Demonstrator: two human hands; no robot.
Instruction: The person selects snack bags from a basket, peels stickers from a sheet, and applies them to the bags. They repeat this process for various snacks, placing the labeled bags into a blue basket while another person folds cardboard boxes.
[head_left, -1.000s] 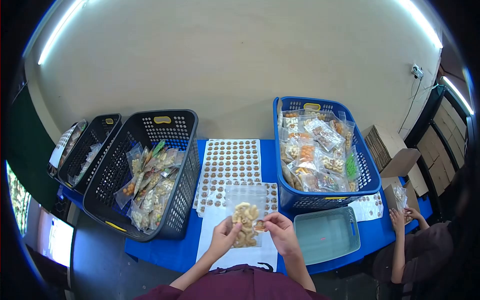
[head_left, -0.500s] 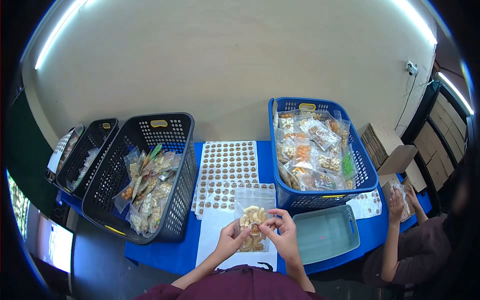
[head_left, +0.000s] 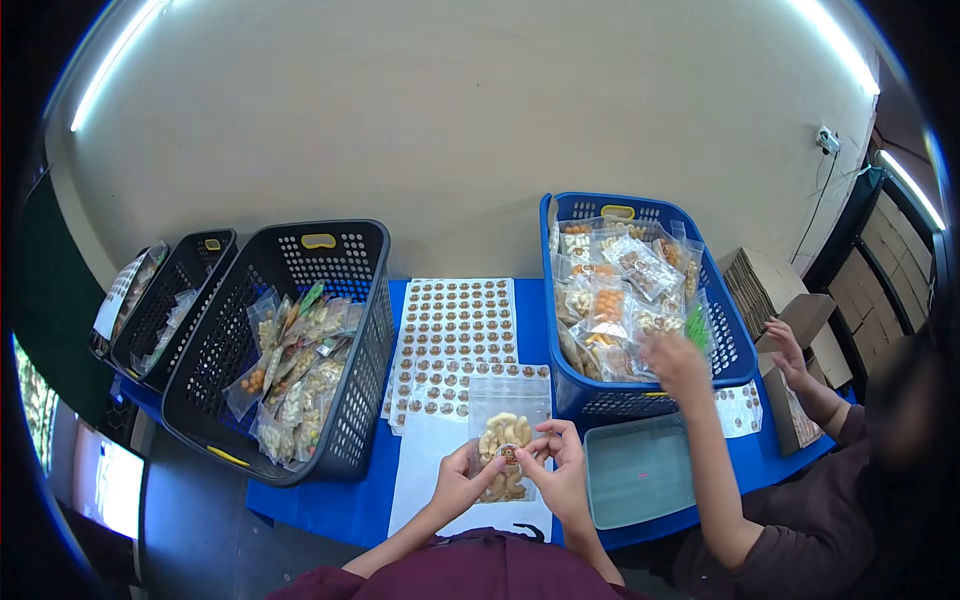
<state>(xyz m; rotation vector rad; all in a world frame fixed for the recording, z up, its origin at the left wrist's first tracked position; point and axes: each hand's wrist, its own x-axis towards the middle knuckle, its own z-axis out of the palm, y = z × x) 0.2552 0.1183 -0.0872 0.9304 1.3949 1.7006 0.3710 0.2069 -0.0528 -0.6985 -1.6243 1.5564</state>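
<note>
A clear zip bag of pale curved snacks that look like cashews point(head_left: 505, 428) is in front of me, over white paper. A round brown label point(head_left: 508, 458) is on the front of the bag. My left hand point(head_left: 462, 484) grips the bag's left side, its thumb against the label. From the right, my right hand point(head_left: 562, 475) closes on the bag with curled fingers, thumb and fingertips at the label's right edge. Behind the bag lie sheets of round brown stickers point(head_left: 455, 320).
On the left stand a dark basket point(head_left: 375, 330) of filled bags and smaller baskets point(head_left: 180, 370). At right are a blue basket point(head_left: 735, 350) heaped with labelled bags, a pale green tray point(head_left: 640, 480) and cardboard boxes point(head_left: 790, 400). A co-worker's hand point(head_left: 680, 365) reaches over the blue basket.
My right hand's raised fingers have curled down toward the label. The co-worker's hand has moved left from the cardboard box to the blue basket; the bag they held is out of their hands.
</note>
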